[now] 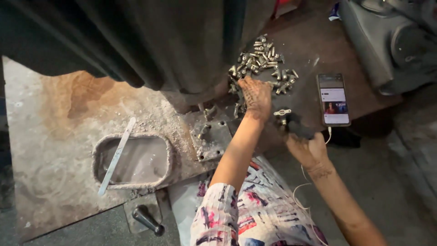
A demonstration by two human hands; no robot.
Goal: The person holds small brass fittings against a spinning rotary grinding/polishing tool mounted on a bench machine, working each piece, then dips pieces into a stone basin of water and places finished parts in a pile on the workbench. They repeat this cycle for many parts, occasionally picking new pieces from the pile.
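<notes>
Nearest, a patterned sleeve (pixel 218 214) covers the upper part of the left arm, and a dark handled knob (pixel 148 220) lies on a small plate at the bench's near edge. Just beyond, the right hand (pixel 306 146) is closed around a dark tool handle (pixel 298 129), whose tip carries a small brass fitting (pixel 282 113). A white cable (pixel 300 191) runs past that wrist towards a smartphone (pixel 333 99) lying screen-up on the bench (pixel 54 150). To the left, a shallow tray of grey liquid (pixel 132 160) holds a flat metal strip (pixel 117 156). Farther on, the grimy left hand (pixel 256 96) reaches palm-down, fingers curled into a pile of brass fittings (pixel 261 61); whether it grips one I cannot tell. A dark machine body (pixel 173 45) looms behind.
</notes>
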